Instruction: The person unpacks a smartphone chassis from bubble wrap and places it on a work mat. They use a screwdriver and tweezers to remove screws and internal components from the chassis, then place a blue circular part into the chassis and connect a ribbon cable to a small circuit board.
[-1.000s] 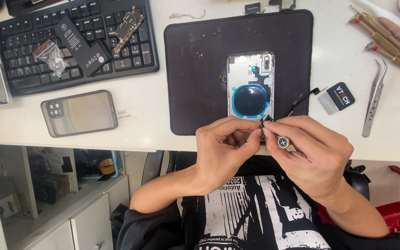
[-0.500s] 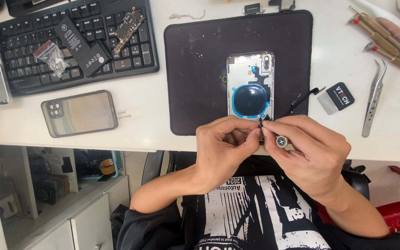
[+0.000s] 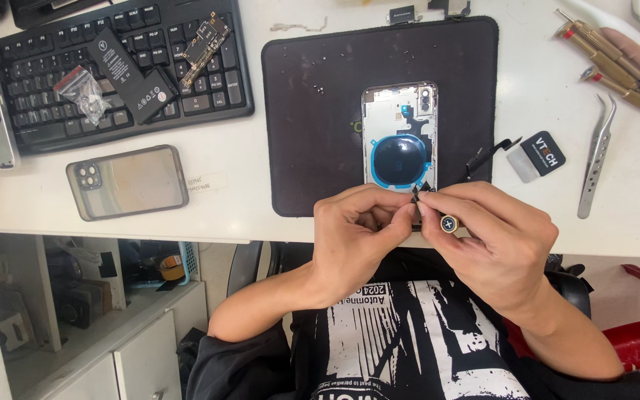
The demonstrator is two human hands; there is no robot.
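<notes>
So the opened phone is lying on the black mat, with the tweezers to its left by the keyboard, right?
Not quite. The opened phone does lie on the black mat, but the tweezers are to its right on the white table, not by the keyboard. The head view shows this.

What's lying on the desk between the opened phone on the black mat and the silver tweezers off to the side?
In the head view, a small black-and-grey card and a thin black strip lie between the opened phone and the tweezers.
</notes>
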